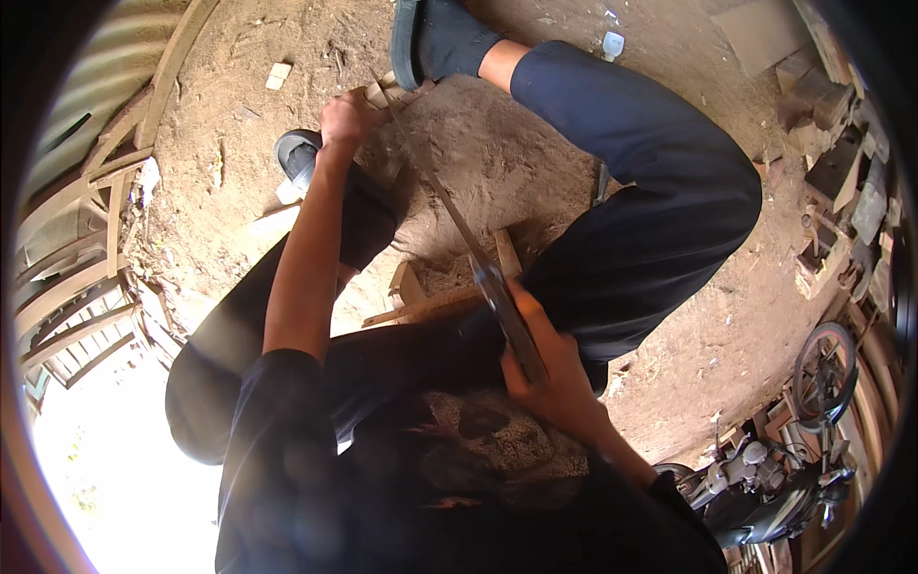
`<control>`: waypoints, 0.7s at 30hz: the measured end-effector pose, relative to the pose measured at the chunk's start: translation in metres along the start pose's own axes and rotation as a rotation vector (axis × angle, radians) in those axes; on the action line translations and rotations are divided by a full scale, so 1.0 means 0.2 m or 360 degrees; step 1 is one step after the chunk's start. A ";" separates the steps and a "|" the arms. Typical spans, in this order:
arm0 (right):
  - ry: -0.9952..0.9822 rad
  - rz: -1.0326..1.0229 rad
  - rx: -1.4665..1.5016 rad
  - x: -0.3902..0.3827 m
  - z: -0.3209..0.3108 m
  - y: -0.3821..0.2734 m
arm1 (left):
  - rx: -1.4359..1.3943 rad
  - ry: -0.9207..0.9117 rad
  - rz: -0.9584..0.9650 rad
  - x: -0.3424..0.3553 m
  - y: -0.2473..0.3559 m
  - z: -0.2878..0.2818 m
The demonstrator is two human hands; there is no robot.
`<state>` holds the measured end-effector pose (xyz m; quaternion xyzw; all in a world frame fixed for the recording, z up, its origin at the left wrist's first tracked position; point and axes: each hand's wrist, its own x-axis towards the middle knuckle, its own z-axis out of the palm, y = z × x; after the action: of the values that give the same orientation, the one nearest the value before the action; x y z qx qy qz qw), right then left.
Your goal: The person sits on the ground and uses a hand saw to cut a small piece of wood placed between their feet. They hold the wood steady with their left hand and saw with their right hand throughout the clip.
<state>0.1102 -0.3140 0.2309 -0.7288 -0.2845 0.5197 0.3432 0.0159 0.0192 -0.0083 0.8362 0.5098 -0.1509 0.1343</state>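
Observation:
My right hand (543, 368) is wrapped round the dark handle of a handsaw (440, 191), close to my body. Its long, narrow blade slants away to the far left, and the far part of the blade crosses a short strip of wood (379, 94). My left hand (346, 121) grips this wood just left of the blade. On the other side of the blade, a dark shoe (409, 43) on my outstretched foot rests at the wood's right end. How deep the blade sits in the wood is too small to tell.
Beneath me is a low wooden seat (421, 308). A small wood offcut (278, 76) lies on the dirt floor (669, 57) at the far left. Scrap wood (827, 182) is piled along the right side. A motorcycle (765, 478) stands at the lower right, near a spoked wheel (823, 376).

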 end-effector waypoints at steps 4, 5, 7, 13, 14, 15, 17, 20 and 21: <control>0.0027 0.0046 0.0031 0.11 0.07 0.02 | 0.0049 -0.0056 0.0054 0.07 -0.04 0.09; 0.0033 0.0062 0.0042 0.18 0.09 0.02 | 0.0043 -0.0076 0.0061 0.06 -0.01 0.07; 0.0023 0.0089 0.0024 0.19 0.07 0.01 | -0.0029 -0.0080 0.0078 0.03 0.03 0.02; -0.0015 0.0012 0.0085 -0.01 0.00 0.01 | -0.0088 -0.0065 -0.0008 -0.01 -0.02 -0.01; -0.0003 0.0027 0.0067 0.02 0.01 -0.02 | -0.0146 -0.0095 0.0018 0.05 0.01 0.07; -0.0025 0.0030 0.0066 0.10 0.02 0.00 | -0.0126 -0.0080 0.0000 0.07 -0.01 0.09; -0.0059 0.0057 0.0030 0.27 0.04 0.01 | -0.0129 -0.0063 0.0063 0.03 0.01 0.04; 0.0040 -0.0066 0.0103 0.08 0.05 0.02 | -0.0056 -0.0041 0.0010 -0.01 -0.07 -0.02; 0.0049 0.0000 0.0057 0.01 0.03 0.01 | -0.0067 -0.0048 0.0017 0.00 -0.02 -0.01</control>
<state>0.1052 -0.3123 0.2268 -0.7306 -0.2698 0.5134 0.3605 0.0121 0.0218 -0.0075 0.8335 0.5064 -0.1521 0.1603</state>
